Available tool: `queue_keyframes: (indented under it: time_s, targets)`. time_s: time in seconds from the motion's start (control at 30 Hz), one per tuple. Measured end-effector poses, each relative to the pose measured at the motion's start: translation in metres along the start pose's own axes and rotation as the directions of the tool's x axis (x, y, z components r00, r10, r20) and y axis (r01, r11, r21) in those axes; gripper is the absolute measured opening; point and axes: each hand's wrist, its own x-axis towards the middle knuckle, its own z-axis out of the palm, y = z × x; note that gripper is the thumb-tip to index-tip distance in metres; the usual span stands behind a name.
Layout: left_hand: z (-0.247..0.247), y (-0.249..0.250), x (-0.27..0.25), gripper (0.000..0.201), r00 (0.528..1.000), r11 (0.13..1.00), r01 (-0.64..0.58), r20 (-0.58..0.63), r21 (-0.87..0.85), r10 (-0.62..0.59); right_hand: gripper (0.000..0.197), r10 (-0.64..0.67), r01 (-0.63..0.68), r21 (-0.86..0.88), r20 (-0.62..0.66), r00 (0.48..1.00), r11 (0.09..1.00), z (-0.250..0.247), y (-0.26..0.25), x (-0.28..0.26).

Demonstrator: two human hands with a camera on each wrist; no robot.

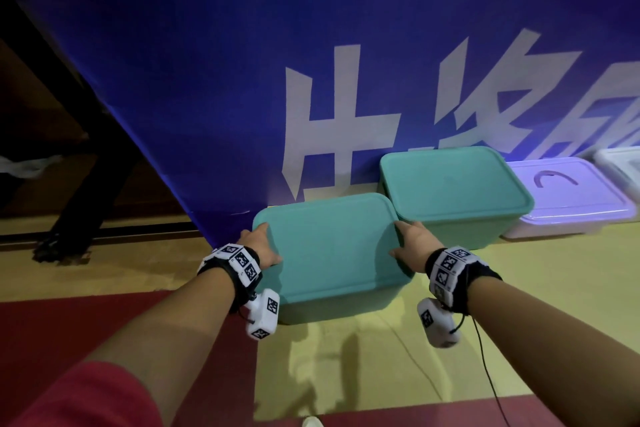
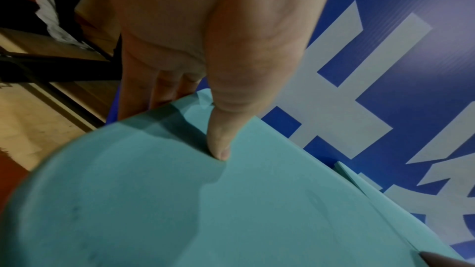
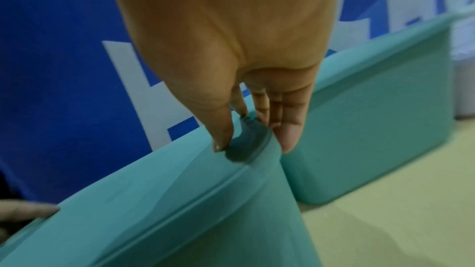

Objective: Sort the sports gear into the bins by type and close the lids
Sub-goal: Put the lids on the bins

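**Both hands on the near teal bin, lid down**

The person is bent over the near teal bin [image 1: 332, 253], which sits on the yellow-green floor [image 1: 519, 305] right at the foot of a blue banner [image 1: 207, 80] with big white characters. Its lid [image 1: 329, 243] lies flat across the top. The left hand [image 1: 258, 246] grips the lid's left edge: in the left wrist view the thumb [image 2: 221, 145] presses down on the lid's top surface while the fingers [image 2: 159, 88] drop over the rim and out of sight behind it. The right hand [image 1: 414, 246] does the same on the right edge, thumb tip [image 3: 221, 143] on top of the lid and fingers [image 3: 285, 133] reaching down along the side, in the narrow gap next to the neighbouring bin. So each hand is pinching the lid's rim between thumb and fingers.

Just to the right, touching or nearly touching the first, stands a second teal bin [image 1: 453, 191], also lidded. Beyond that is a pale purple bin [image 1: 571, 194] with a curved handle mark on its lid, and a white bin [image 1: 620, 166] at the frame's edge. All four run in a row along the banner.

Both wrists carry black bands with white marker cubes. A red sleeve [image 1: 86, 395] shows at lower left, and red flooring [image 1: 69, 333] borders the yellow-green strip.
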Motion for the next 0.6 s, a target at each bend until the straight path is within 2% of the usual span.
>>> queue_keyframes:
  time_s: [0.1,0.23,0.43,0.5,0.6]
  targets:
    - [0.007,-0.005,-0.01,0.078,1.0,1.0,-0.005,-0.015,-0.011,0.004,0.049,0.04,-0.04,0.103,0.003,0.999,0.994,0.003,0.004,-0.007]
    - [0.017,-0.013,-0.022,0.064,0.998,1.0,-0.014,-0.064,-0.004,0.014,0.046,0.053,-0.051,0.138,-0.013,0.999,0.989,0.005,0.005,-0.018]
    - [0.031,-0.014,-0.046,0.052,0.996,1.0,-0.009,-0.091,-0.015,0.007,0.055,0.089,-0.087,0.261,0.002,0.996,0.962,0.016,0.012,-0.039]
    - [0.038,-0.015,-0.055,0.06,0.996,1.0,-0.016,-0.086,-0.021,0.014,0.049,0.087,-0.082,0.255,-0.007,0.996,0.963,0.018,0.013,-0.041]
    - [0.048,-0.018,-0.065,0.083,0.997,0.998,0.001,-0.08,-0.057,-0.005,0.058,0.118,-0.113,0.336,0.007,0.993,0.935,0.021,0.018,-0.04]
